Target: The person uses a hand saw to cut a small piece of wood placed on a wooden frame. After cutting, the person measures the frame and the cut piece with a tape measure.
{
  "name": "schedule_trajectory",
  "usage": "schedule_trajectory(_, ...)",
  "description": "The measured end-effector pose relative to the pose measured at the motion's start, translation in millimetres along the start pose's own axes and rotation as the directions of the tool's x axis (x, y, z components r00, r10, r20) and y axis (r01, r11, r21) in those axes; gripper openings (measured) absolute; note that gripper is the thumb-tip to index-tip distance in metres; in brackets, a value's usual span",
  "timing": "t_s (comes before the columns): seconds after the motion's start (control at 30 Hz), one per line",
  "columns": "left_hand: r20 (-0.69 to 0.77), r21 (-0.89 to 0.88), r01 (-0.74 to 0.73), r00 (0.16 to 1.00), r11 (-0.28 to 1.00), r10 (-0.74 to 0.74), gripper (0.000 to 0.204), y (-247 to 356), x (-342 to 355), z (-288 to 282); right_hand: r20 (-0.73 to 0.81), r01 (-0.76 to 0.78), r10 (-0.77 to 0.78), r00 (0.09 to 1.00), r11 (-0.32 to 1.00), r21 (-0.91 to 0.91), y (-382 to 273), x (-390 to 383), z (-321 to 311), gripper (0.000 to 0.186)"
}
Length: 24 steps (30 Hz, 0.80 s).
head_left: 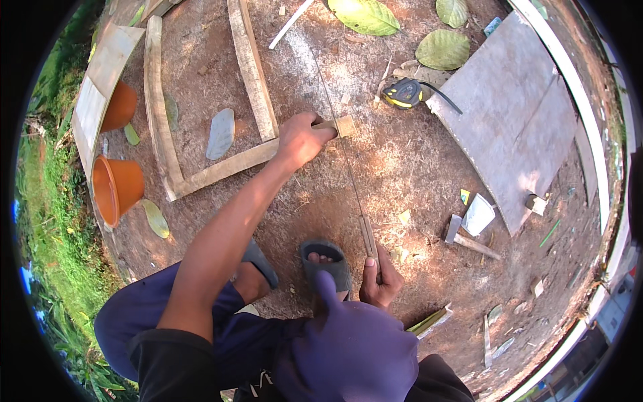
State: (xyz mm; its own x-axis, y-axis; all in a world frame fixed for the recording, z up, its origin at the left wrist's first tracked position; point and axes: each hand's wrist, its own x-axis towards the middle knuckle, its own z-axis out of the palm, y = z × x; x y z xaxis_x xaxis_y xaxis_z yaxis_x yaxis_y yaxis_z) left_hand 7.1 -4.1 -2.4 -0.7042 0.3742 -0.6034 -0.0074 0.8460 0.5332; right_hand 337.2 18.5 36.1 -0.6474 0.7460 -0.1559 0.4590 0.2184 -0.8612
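Note:
My left hand (301, 141) grips the near bar (221, 167) of a rough timber frame at its right end, where a short stub (345, 126) sticks out. My right hand (380, 285) is closed on the wooden handle (367, 238) of a saw, whose long thin blade (351, 181) is seen edge-on, crossing the stub just right of my left fingers; whether it touches the wood is unclear. A yellow-black tape measure (404, 94) lies beyond, to the right. A hammer (469, 241) lies on the ground to the right of my right hand.
Dirt ground holds scattered leaves (442, 48) and offcuts. A grey board (509, 114) lies at right, edged by a white strip (589, 134). Two orange pots (124, 187) and pale panels (94, 107) stand at left beside grass. My sandalled feet (321, 268) are below the saw.

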Motion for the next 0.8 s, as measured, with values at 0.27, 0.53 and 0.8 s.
schedule_trajectory(0.27, 0.001, 0.026, -0.047, 0.999, 0.999, 0.047, 0.058, 1.7, 3.1, -1.9, -0.039, 0.018, -0.014, 0.999, 0.995, 0.103, 21.4, -16.6, 1.7, 0.037)
schedule_trajectory(0.53, 0.047, -0.028, 0.022, 0.999, 0.999, -0.021, 0.059, 3.4, 3.7, -1.2, -0.017, 0.050, -0.048, 0.999, 0.995, 0.082, 36.2, -5.8, 12.2, 0.037)
schedule_trajectory(0.8, 0.062, 0.011, -0.005, 0.998, 1.000, 0.005, 0.058, 3.6, 1.2, -6.0, -0.024, 0.094, -0.094, 0.995, 0.995, 0.016, 30.2, 16.2, 28.8, 0.037)
